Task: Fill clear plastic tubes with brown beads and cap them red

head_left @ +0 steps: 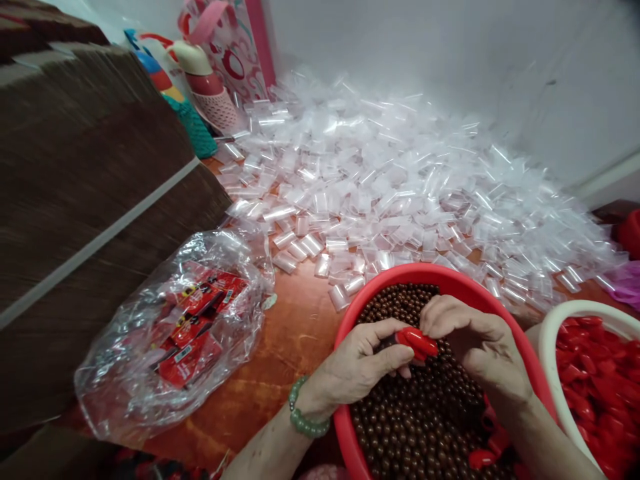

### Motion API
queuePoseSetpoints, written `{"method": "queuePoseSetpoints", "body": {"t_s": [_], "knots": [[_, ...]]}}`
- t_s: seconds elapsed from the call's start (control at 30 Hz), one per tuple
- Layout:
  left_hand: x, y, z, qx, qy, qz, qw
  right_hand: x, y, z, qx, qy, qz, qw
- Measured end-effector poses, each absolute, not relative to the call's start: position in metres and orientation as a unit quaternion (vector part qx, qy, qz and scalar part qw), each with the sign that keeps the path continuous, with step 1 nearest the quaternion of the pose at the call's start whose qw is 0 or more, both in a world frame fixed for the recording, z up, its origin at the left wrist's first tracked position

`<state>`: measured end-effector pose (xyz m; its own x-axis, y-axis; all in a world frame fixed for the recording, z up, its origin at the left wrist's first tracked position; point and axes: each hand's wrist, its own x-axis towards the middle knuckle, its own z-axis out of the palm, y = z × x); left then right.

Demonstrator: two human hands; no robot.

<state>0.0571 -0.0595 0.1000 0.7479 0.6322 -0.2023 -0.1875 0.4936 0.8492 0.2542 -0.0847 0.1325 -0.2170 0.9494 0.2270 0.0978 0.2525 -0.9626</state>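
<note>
My left hand [367,357], with a green bead bracelet at the wrist, pinches a small glossy red plastic piece [419,341] between thumb and fingers. Something dark shows at the left end of that piece, partly hidden by the fingers. Close against its upper right side is my right hand [473,340], fingers curled together; what they hold, if anything, is hidden. Both hands are over a red basin [349,329] full of small shiny dark brown balls [400,427]. A few more red pieces [483,458] lie on the balls near my right wrist.
A cream tub [550,347] of red pieces stands at right. Behind the basin spreads a heap of clear plastic sleeves [390,180]. At left are a clear bag [115,373] with red printed packets [193,357] and a strapped cardboard stack [95,167]. Bottles [215,103] stand at the back.
</note>
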Motion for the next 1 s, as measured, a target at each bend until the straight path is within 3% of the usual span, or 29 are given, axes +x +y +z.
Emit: {"method": "queuePoseSetpoints", "body": {"t_s": [0.5,0.67,1.0], "knots": [[0.061,-0.059,0.097,0.361,0.249,0.338,0.833,0.226,-0.096,0.119,-0.461,-0.831,0.084,0.3],[0.064,-0.06,0.097,0.318,0.244,0.393,0.827,0.216,-0.097,0.111,-0.451,-0.848,-0.035,0.277],[0.066,-0.061,0.099,0.306,0.201,0.398,0.841,0.213,-0.094,0.103,-0.447,-0.836,-0.111,0.299]]}}
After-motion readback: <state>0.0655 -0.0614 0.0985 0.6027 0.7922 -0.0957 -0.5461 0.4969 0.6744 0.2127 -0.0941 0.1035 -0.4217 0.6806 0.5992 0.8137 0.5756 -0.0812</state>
